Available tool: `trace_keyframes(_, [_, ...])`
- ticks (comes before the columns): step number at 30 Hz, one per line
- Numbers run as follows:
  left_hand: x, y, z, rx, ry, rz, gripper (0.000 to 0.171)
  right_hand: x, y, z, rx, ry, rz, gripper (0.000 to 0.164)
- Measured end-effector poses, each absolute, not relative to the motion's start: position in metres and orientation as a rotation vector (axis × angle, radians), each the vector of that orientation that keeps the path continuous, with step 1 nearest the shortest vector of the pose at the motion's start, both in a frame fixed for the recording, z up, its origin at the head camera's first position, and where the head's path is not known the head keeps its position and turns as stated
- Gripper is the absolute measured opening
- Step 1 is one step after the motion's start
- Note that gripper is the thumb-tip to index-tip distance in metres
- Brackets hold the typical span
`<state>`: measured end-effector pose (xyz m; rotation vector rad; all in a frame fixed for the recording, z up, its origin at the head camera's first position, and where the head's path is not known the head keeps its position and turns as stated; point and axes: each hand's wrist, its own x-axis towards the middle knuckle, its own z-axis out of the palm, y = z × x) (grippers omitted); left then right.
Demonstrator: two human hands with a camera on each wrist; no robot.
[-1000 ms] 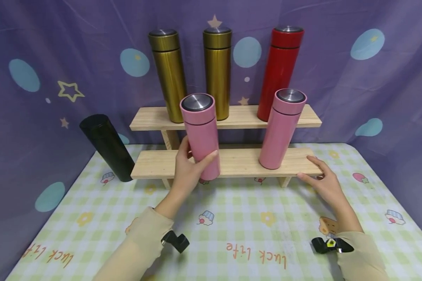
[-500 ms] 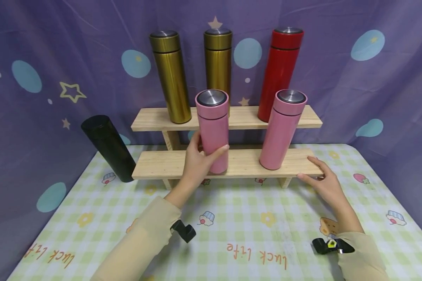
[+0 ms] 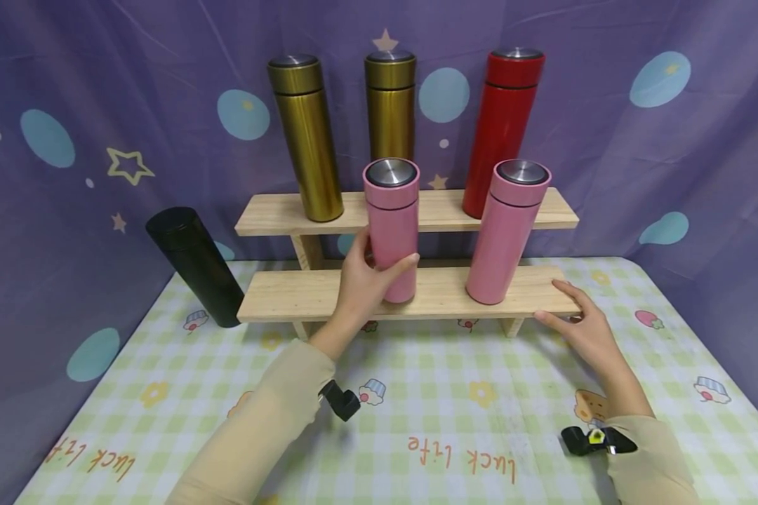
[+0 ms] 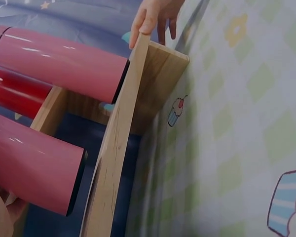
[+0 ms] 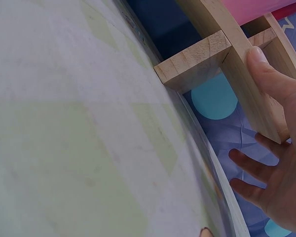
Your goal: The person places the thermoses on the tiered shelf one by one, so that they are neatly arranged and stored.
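Observation:
My left hand [image 3: 361, 286] grips a pink thermos bottle [image 3: 391, 224] with a steel-topped lid, thumb across its front. The bottle is upright over the middle of the lower board of a two-tier wooden shelf [image 3: 290, 294]. In the left wrist view a narrow gap shows between the held bottle's dark base [image 4: 78, 182] and the board. At the board's right end, my right hand [image 3: 584, 333] holds the corner, thumb [image 5: 259, 57] on the front edge and the other fingers loosely spread. Another pink thermos bottle [image 3: 508, 235] stands on the lower board, right of the held one.
On the upper board stand two gold thermos bottles [image 3: 306, 140] [image 3: 390, 112] and a red one [image 3: 504, 133]; the held bottle partly covers the second gold one. A black bottle [image 3: 196, 266] stands on the checked tablecloth [image 3: 448, 407] left of the shelf. A purple curtain [image 3: 183, 70] hangs behind.
My left hand has carried the pink thermos bottle right and farther back, from in front of the lower board to over its middle. The right hand has stayed at the board's end.

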<state>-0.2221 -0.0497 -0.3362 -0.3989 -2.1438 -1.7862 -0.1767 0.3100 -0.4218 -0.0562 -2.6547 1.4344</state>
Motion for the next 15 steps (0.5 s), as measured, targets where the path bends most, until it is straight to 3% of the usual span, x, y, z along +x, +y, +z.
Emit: trace_keyframes(15, [-0.234,-0.044,-0.34,-0.367,-2.166,-1.778,0.077,-0.177,0.311,-0.422,-0.028,-2.632,1.443,0.081])
